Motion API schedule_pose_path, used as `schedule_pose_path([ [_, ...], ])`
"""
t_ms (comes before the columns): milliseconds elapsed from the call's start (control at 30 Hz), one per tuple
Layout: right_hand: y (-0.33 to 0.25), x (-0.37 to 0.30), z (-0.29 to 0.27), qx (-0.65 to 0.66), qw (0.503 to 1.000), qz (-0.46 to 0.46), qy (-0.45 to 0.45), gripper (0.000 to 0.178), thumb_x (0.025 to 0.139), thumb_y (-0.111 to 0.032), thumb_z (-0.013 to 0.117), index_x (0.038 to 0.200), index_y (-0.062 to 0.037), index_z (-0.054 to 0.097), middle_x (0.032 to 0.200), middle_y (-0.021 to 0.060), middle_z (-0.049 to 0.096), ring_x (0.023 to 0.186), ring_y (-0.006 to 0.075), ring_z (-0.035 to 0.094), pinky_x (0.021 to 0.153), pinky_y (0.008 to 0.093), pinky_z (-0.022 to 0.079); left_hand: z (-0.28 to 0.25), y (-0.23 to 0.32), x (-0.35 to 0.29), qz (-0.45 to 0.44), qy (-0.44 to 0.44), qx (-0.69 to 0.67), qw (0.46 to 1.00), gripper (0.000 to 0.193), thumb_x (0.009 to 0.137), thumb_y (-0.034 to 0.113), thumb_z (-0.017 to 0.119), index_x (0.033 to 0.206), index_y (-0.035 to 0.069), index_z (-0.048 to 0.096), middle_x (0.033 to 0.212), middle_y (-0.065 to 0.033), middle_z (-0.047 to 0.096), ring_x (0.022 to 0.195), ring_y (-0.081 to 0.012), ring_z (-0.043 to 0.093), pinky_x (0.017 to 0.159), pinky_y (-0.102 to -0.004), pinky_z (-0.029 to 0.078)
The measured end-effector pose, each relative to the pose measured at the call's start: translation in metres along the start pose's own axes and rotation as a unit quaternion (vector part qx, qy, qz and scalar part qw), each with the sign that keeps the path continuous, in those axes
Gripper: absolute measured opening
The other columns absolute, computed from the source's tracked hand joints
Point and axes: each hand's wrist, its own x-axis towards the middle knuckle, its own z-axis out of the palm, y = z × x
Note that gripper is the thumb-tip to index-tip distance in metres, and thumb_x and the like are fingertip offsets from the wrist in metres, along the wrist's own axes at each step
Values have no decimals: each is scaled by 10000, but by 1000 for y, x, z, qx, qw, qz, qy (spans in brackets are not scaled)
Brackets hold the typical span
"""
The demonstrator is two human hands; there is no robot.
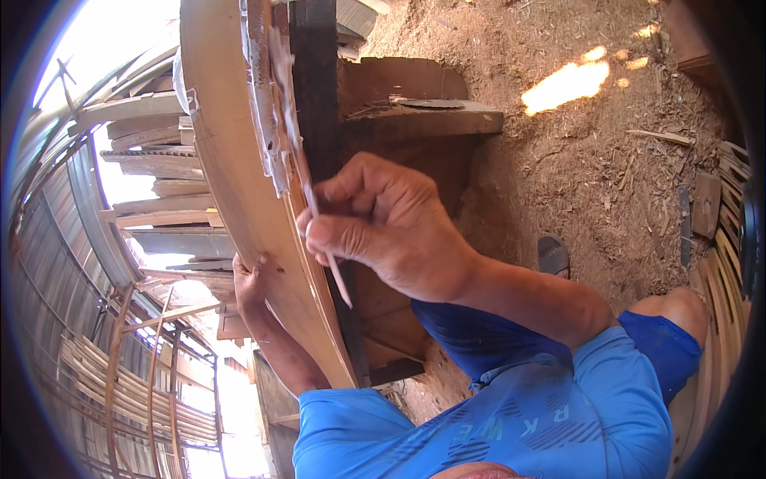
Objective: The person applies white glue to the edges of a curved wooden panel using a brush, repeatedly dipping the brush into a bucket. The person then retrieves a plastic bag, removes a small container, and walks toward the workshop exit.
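Note:
My right hand (383, 227) grips a thin pale stick (339, 279) and presses its upper end against the edge of a long curved wooden board (231, 168). A whitish paste (267, 104) is smeared along that edge, next to a dark upright plank (315, 96). My left hand (249, 283) holds the board from its far side, fingers curled on the edge; most of the hand is hidden behind the wood.
A wooden bench or block (431, 120) stands behind the board. The ground (590, 160) is sawdust and wood scraps. Stacked planks (159, 176) and bent bamboo strips (136, 383) lie to the left. My sandalled foot (553, 255) and knee are at right.

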Motion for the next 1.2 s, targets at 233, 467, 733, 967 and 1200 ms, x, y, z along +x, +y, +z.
schedule_pose_path([
  [233, 7, -10, 9, 44, 998, -34, -38, 174, 946, -72, 646, 1055, -10, 525, 965, 108, 685, 822, 134, 656, 731, 292, 549, 21, 7, -2, 31, 34, -33, 998, 552, 824, 338, 810, 1193, 32, 538, 951, -54, 654, 792, -132, 622, 686, -285, 533],
  [467, -36, -6, 13, 140, 987, -75, -37, 136, 947, -46, 636, 1023, 3, 535, 887, 102, 673, 820, 154, 670, 721, 301, 551, 17, 5, -5, 19, 46, -4, 999, 611, 803, 396, 818, 1200, 27, 535, 930, -56, 651, 752, -141, 625, 638, -290, 538],
  [733, -33, 24, -13, -34, 997, -63, -4, 175, 940, -107, 668, 1050, -19, 564, 948, 128, 692, 802, 143, 668, 693, 288, 581, 8, 5, -1, 4, 24, 12, 1000, 622, 786, 395, 833, 1190, 24, 539, 916, -55, 649, 748, -140, 623, 634, -291, 536],
  [967, -10, 18, -21, -156, 988, 3, 20, 182, 930, -87, 681, 1005, -9, 533, 896, 97, 680, 759, 101, 640, 674, 253, 543, 16, 13, -4, -5, 13, 3, 1000, 558, 796, 393, 827, 1126, 23, 569, 915, -41, 653, 779, -120, 617, 667, -271, 522],
  [1200, -30, 1, 15, 58, 995, -66, -46, 97, 947, -14, 625, 1001, -8, 544, 867, 68, 669, 793, 100, 649, 718, 258, 540, 39, 23, -9, 61, 65, -39, 995, 525, 818, 395, 808, 1101, 22, 572, 871, -25, 651, 715, -101, 611, 625, -254, 512],
])
